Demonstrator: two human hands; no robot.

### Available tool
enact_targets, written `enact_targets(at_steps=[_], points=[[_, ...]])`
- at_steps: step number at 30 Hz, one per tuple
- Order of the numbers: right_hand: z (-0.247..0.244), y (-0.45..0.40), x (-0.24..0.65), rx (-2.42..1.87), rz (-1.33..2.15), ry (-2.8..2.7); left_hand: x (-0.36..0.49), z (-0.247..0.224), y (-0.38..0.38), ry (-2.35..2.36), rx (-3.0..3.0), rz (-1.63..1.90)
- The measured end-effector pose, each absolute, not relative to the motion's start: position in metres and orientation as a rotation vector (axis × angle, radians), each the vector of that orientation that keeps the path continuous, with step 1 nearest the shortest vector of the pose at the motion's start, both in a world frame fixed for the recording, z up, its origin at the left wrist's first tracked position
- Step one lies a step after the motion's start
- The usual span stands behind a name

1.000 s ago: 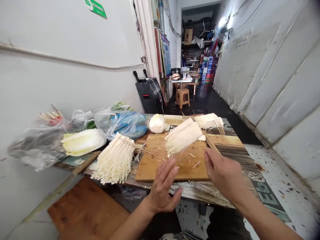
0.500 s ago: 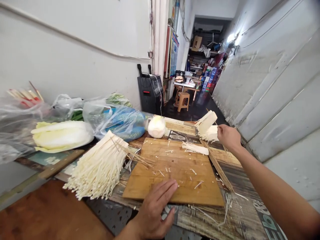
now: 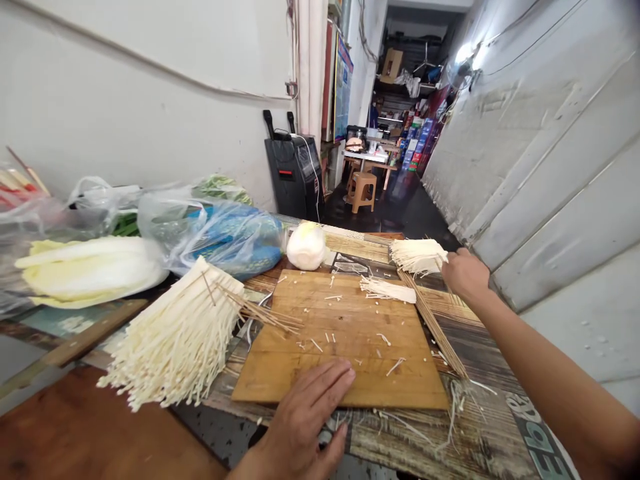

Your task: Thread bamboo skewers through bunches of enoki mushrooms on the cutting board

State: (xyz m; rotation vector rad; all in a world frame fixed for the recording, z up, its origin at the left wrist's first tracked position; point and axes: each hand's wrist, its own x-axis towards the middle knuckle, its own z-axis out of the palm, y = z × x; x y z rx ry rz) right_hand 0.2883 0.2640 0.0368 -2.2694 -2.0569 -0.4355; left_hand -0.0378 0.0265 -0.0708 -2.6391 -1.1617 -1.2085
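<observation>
My left hand rests with its fingers extended on the near edge of the wooden cutting board. At the far right, my right hand has its fingers closed at the end of a skewered enoki bundle, over the far ends of several loose skewers. A small enoki piece lies at the board's upper right, with scraps scattered about. Left of the board is a large enoki pile, with thin skewers lying across its right side onto the board.
A round white vegetable stands behind the board. To the left are a cabbage and a plastic bag with blue contents. Beyond the table stand a black speaker and a brown stool.
The raised enoki piece at the far right has come down flat onto the other one. My right hand has shifted slightly rightward; my left hand stays on the board. The view has turned slightly.
</observation>
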Motion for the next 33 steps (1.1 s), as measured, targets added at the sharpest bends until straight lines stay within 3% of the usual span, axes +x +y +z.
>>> enact_targets(at_steps=[5, 11, 20, 26, 31, 33], points=[[0.024, 0.245, 0.252, -2.020, -0.223, -2.521, -0.038, -0.073, 0.026, -1.168, -2.710, -1.223], [0.007, 0.246, 0.245, -2.042, 0.164, -2.599, -0.039, -0.072, 0.026, -1.151, -2.775, -1.257], [0.014, 0.244, 0.251, -2.071, 0.371, -2.434, -0.039, -0.073, 0.026, -1.160, -2.813, -1.337], [0.020, 0.236, 0.254, -1.814, 0.942, -2.129, -0.038, -0.073, 0.027, -1.187, -2.857, -1.403], [0.019, 0.231, 0.249, -1.742, 0.871, -1.891, -0.037, -0.072, 0.027, -1.201, -2.914, -1.487], [0.017, 0.227, 0.242, -1.719, 0.995, -1.631, -0.037, -0.071, 0.027, -1.207, -2.919, -1.491]])
